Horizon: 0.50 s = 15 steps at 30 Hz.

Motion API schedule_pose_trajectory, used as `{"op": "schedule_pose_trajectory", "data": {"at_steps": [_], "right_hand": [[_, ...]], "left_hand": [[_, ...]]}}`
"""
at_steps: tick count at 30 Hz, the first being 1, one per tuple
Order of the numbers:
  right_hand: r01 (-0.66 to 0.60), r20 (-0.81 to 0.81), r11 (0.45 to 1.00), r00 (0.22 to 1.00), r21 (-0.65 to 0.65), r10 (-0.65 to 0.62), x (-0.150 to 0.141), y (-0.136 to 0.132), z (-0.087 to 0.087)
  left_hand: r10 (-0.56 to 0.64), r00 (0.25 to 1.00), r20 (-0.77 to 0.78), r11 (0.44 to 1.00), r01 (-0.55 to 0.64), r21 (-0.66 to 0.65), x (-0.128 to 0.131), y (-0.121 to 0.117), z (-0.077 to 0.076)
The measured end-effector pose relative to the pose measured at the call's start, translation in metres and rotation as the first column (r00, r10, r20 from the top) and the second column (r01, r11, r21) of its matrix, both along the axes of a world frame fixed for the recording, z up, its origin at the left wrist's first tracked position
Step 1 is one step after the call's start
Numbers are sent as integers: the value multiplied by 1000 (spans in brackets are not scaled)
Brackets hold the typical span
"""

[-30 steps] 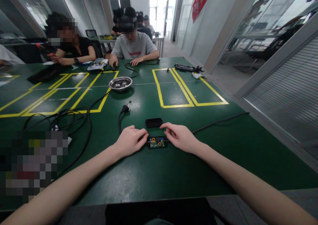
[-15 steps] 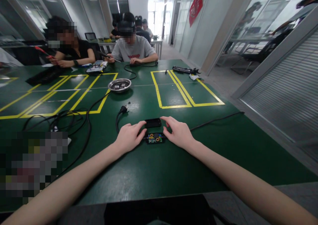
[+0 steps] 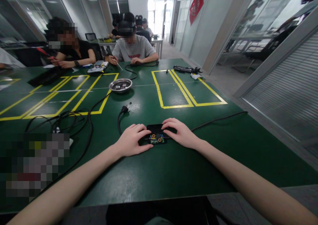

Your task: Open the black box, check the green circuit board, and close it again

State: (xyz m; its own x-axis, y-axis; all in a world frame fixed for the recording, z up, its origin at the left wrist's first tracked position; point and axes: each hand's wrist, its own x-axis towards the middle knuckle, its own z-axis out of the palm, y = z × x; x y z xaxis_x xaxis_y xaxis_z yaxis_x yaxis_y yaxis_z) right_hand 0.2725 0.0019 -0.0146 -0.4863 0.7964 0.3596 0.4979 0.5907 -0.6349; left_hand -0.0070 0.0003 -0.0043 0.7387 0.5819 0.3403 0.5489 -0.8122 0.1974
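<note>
A small black adapter case (image 3: 162, 142) lies open in front of me, its green circuit board with two copper-coloured coils (image 3: 157, 138) facing up. Just behind it is its black cover (image 3: 154, 129), hollow side showing and tilted toward me. My left hand (image 3: 134, 140) straddles the case's left end, thumb at the front edge and forefinger at the back. My right hand (image 3: 181, 134) has thumb and forefinger about the cover's right end. Black cords leave the case on both sides, partly hidden by my hands.
A black power plug (image 3: 125, 109) rests beyond my left hand. Farther off are a metal bowl (image 3: 120, 85) with small metal parts and a folded black tripod (image 3: 186, 69). Coiled black cable (image 3: 71, 120) lies at left. Two people (image 3: 135, 49) (image 3: 74, 51) work across the green table.
The cover has come closer to the case and now tilts. My left hand has shifted from the cover's left side to the case's left end. My right fingers have come to the cover's end.
</note>
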Motion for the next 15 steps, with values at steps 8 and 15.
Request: {"op": "schedule_pose_trajectory", "data": {"at_steps": [8, 15], "right_hand": [[-22, -218, 994, 976, -103, -1, -2, -2, 1], [-20, -278, 956, 958, -294, -65, -4, -1, 1]], "left_hand": [[-9, 999, 52, 1000, 8, 10, -1, 0, -1], [-35, 993, 110, 999, 36, -3, -2, -1, -2]]}}
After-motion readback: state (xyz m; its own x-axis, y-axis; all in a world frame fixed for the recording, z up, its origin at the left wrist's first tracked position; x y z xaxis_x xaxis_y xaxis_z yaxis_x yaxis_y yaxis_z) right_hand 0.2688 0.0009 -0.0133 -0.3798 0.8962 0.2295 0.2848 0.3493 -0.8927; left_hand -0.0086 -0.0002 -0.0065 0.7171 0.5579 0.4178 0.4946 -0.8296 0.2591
